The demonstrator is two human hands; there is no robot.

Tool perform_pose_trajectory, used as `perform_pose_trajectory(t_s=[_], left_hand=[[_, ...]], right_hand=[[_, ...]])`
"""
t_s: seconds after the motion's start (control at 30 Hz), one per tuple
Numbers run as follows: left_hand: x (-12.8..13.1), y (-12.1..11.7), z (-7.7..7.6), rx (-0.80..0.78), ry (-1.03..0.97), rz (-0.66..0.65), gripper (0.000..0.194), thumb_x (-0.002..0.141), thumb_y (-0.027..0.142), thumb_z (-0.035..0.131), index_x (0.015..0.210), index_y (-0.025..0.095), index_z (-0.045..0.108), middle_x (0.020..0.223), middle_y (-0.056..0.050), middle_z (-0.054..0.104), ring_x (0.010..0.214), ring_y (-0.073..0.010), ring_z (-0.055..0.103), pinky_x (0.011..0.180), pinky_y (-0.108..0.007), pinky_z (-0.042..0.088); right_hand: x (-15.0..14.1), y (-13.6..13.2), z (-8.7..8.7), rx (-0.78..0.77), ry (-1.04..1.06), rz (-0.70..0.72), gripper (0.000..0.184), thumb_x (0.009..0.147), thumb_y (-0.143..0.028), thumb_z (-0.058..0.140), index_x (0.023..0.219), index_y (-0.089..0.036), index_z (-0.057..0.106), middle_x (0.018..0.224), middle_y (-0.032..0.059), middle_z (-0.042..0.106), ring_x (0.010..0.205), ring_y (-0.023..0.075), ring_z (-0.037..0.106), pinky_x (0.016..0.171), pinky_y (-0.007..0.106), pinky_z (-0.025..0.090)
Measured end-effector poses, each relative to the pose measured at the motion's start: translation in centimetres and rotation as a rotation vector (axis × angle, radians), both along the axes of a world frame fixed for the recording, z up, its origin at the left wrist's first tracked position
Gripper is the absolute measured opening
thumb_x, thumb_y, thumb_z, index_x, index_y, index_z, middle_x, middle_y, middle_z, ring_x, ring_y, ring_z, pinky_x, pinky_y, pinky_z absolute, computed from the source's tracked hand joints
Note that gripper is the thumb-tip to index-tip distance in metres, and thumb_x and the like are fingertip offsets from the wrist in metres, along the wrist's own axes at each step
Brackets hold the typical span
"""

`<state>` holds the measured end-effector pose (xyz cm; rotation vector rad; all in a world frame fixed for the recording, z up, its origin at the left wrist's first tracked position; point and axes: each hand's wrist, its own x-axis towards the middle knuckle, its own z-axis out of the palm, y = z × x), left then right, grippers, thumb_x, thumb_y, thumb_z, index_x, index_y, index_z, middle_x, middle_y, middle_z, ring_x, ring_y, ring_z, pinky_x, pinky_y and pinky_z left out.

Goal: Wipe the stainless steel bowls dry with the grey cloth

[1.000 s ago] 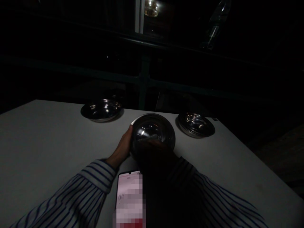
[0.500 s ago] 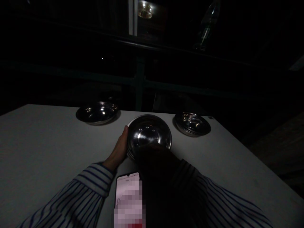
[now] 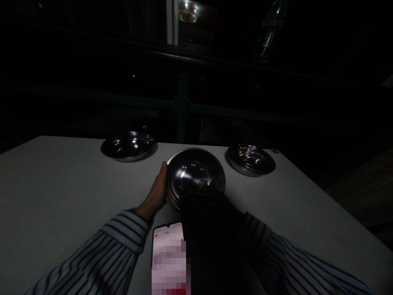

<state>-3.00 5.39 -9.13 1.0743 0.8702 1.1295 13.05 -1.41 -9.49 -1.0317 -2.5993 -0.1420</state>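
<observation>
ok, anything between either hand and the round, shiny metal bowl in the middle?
Nothing visible. The left hand is against the bowl's left side; the shadowed right hand overlaps its near side in view, exact contact unclear. The black-edged phone with a lit, pale screen lies nearer the person, not in between.

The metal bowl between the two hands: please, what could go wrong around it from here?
The metal bowl is close to the phone; if it slipped nearer, it might knock it.

The right hand is almost lost in shadow at the bowl's near side, so a loose grip could go unnoticed.

The left bowl stands near the far edge of the table; a bump could push it off.
</observation>
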Motion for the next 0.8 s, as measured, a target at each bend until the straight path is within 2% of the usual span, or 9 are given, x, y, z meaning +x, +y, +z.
perform_pose_trajectory(t_s=[0.07, 0.2, 0.3, 0.4, 0.47, 0.63, 0.8], left_hand=[[0.2, -0.1, 0.1, -0.014, -0.007, -0.007, 0.066, 0.077, 0.069, 0.037, 0.103, 0.017, 0.067, 0.096, -0.008, 0.073, 0.109, -0.0289, 0.057, 0.098, -0.040, 0.038], [0.3, -0.4, 0.5, -0.035, -0.016, 0.034, 0.064, 0.076, 0.069, 0.038, 0.102, 0.017, 0.067, 0.096, -0.007, 0.073, 0.108, -0.0292, 0.058, 0.096, -0.040, 0.040], [0.2, -0.5, 0.5, -0.054, -0.034, 0.022, 0.064, 0.077, 0.069, 0.038, 0.101, 0.017, 0.067, 0.096, -0.008, 0.073, 0.106, -0.0292, 0.059, 0.095, -0.040, 0.041], [0.1, -0.3, 0.3, -0.027, -0.017, 0.010, 0.065, 0.077, 0.069, 0.037, 0.103, 0.017, 0.067, 0.096, -0.008, 0.072, 0.106, -0.0293, 0.059, 0.095, -0.041, 0.040], [0.1, -0.2, 0.2, -0.012, 0.003, 0.001, 0.066, 0.076, 0.069, 0.038, 0.104, 0.017, 0.066, 0.096, -0.009, 0.072, 0.107, -0.0293, 0.059, 0.096, -0.040, 0.040], [0.1, -0.2, 0.2, -0.028, -0.023, -0.004, 0.065, 0.077, 0.069, 0.037, 0.103, 0.018, 0.067, 0.099, -0.008, 0.072, 0.108, -0.0280, 0.058, 0.098, -0.039, 0.038], [0.1, -0.1, 0.0, -0.019, -0.012, 0.003, 0.066, 0.076, 0.069, 0.036, 0.105, 0.017, 0.066, 0.102, -0.010, 0.071, 0.110, -0.0285, 0.057, 0.098, -0.040, 0.038]], right_hand=[[0.1, -0.3, 0.3, -0.005, 0.012, -0.003, 0.031, 0.091, -0.025, 0.045, 0.121, -0.020, 0.054, 0.119, 0.0070, 0.060, 0.107, 0.0184, 0.057, 0.095, 0.037, 0.045], [-1.4, 0.1, 1.1, 0.004, 0.050, -0.032, 0.036, 0.091, -0.031, 0.044, 0.121, -0.013, 0.052, 0.120, 0.0097, 0.060, 0.108, 0.0204, 0.056, 0.090, 0.034, 0.048], [-1.9, 0.5, 0.4, -0.001, 0.061, -0.045, 0.038, 0.090, -0.034, 0.043, 0.119, -0.011, 0.053, 0.118, 0.0118, 0.060, 0.105, 0.0227, 0.057, 0.084, 0.036, 0.051], [-1.1, 0.4, -0.8, 0.032, 0.051, -0.050, 0.039, 0.092, -0.034, 0.040, 0.126, -0.018, 0.048, 0.117, 0.0087, 0.061, 0.104, 0.0218, 0.058, 0.087, 0.039, 0.049], [-0.6, 0.2, -0.9, 0.051, 0.043, -0.056, 0.041, 0.092, -0.035, 0.040, 0.130, -0.019, 0.045, 0.120, 0.0089, 0.060, 0.107, 0.0222, 0.056, 0.090, 0.041, 0.047], [-1.1, 0.1, 0.7, 0.030, 0.050, -0.059, 0.042, 0.089, -0.039, 0.044, 0.122, -0.013, 0.050, 0.120, 0.0117, 0.059, 0.109, 0.0258, 0.055, 0.086, 0.041, 0.048], [-0.5, 0.0, 0.9, -0.001, 0.048, -0.024, 0.038, 0.092, -0.036, 0.039, 0.124, -0.018, 0.050, 0.118, 0.0091, 0.061, 0.107, 0.0209, 0.057, 0.088, 0.037, 0.047]])
